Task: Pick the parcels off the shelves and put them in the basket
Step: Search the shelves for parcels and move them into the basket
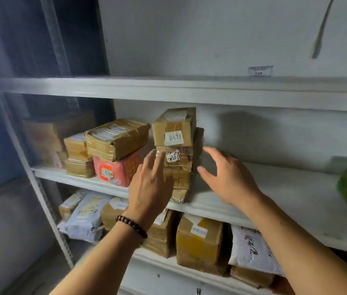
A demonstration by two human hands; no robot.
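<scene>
Centre frame, top parcel [174,128] reads 0471; my left hand [150,188] rests flat on the stack [179,165], right hand [229,179] spread, empty, over free shelf [285,188].

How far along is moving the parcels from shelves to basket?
Done: cannot tell; no basket in view. In hand: the left hand touches the stack of brown boxes on the middle shelf; the open right hand hovers at its other side; nothing lifted yet. Left: the red parcel beside it and the parcels on the lower shelf.
</scene>
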